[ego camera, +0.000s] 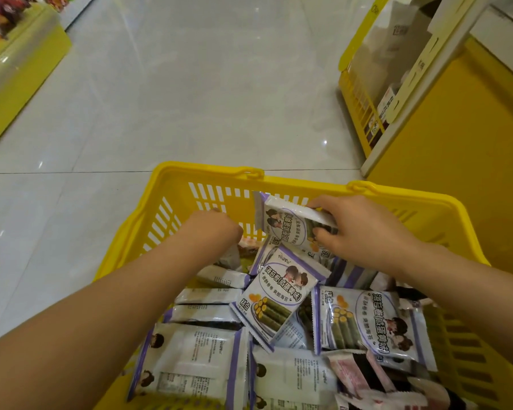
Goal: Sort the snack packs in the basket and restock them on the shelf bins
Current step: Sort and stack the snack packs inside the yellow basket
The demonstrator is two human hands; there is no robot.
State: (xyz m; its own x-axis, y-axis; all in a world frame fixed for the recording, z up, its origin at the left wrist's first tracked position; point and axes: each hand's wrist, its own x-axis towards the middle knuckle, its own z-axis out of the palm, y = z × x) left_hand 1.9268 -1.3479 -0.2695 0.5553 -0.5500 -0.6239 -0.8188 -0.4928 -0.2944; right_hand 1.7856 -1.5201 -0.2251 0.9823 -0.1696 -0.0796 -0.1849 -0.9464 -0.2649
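A yellow plastic basket (208, 176) sits below me, filled with several white-and-purple seaweed-roll snack packs (279, 297) and a few pink-and-white packs (356, 374). My right hand (365, 229) grips one white-and-purple pack (288, 223), lifted at the basket's far side above the pile. My left hand (216, 229) reaches down into the far left corner of the basket, its fingers bent into the packs there and mostly hidden; whether it holds one I cannot tell.
A yellow shelf unit with a clear-fronted bin (391, 63) stands at the right. Another yellow shelf (18, 69) with colourful packs runs along the left. Pale tiled floor (190, 84) stretches between them.
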